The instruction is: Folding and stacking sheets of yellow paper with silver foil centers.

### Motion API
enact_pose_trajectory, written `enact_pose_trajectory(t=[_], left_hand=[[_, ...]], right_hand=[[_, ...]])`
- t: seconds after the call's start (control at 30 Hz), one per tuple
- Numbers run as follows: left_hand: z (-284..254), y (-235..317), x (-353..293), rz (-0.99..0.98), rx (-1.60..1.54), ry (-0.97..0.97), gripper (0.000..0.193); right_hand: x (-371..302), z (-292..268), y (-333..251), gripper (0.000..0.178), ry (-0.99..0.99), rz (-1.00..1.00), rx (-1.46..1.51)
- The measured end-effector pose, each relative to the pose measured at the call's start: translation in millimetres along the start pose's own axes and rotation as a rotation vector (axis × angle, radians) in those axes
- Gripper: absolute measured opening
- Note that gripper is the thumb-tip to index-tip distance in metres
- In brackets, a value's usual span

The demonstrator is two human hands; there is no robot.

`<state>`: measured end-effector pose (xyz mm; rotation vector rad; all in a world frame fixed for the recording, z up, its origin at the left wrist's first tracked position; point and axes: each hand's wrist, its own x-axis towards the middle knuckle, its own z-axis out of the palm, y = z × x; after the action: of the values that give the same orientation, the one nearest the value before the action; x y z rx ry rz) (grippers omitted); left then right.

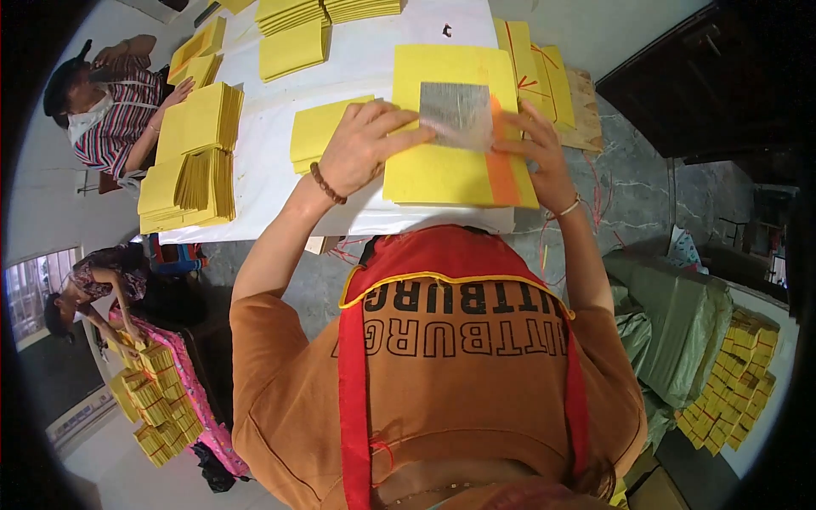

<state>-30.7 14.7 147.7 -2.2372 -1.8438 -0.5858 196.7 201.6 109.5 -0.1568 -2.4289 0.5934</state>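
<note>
A thick stack of large yellow paper sheets [416, 178] lies in front of me at the table's near edge. On top of it is a silver-grey square sheet [455, 102], its lower part smeared by motion. An orange strip [501, 174] runs down the stack beside the square. My left hand [361, 149] reaches in from the left, fingers stretched and apart, tips at the square's left edge. My right hand [540, 153] is at the stack's right side with spread, slightly blurred fingers over the orange strip, near the square's right edge.
Folded yellow paper bundles [200, 119] stand along the white-covered table's [357, 68] left side. A smaller yellow pile [319, 136] lies by my left hand. A tied yellow bundle [552, 85] is at right. Two people work at left. A green-covered heap [671, 323] stands at right.
</note>
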Motion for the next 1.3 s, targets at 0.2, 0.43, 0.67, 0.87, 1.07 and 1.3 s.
enact_pose_trajectory(t=[0.2, 0.43, 0.67, 0.87, 1.07, 1.3], left_hand=[[1, 12, -10, -0.113, -0.332, 0.045, 0.026], [21, -10, 9, -0.706, -0.621, -0.090, 0.029], [28, -17, 13, -0.884, -0.886, -0.092, 0.024], [22, -17, 20, -0.874, -0.794, -0.098, 0.036], [38, -21, 11, -0.872, -0.923, 0.060, 0.062], [2, -7, 31, -0.575, -0.032, 0.141, 0.065]], right_hand=[[-2, -10, -17, 0.018, -0.149, 0.048, 0.180], [24, 15, -26, 0.023, 0.240, 0.670, 0.783], [22, 26, -10, 0.031, 0.233, 0.584, 0.537], [25, 31, 2, 0.035, 0.173, 0.713, 0.523], [29, 31, 2, 0.034, 0.169, 0.731, 0.522], [26, 32, -1, 0.035, 0.191, 0.737, 0.515]])
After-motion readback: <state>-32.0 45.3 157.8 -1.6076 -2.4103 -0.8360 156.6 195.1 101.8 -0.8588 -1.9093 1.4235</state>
